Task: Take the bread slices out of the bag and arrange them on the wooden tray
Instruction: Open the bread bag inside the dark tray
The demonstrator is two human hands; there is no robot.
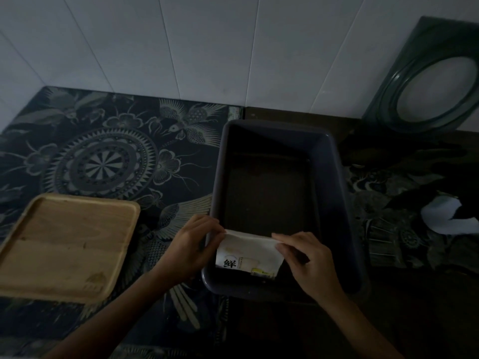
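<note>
A white bread bag (247, 252) with a black printed character lies at the near end of a dark plastic bin (337, 182). My left hand (193, 244) pinches the bag's top left corner at the bin's rim. At the top right corner, my right hand (308, 260) grips the bag's edge. No bread slice shows outside the bag. The wooden tray (64, 244) sits bare to the left of the bin, on the patterned dark cloth.
A dark green oval frame (427, 81) leans against the white tiled wall at the back right. A black and white cloth (445, 216) lies at the right edge. The patterned cloth (103, 156) covers the counter behind the tray.
</note>
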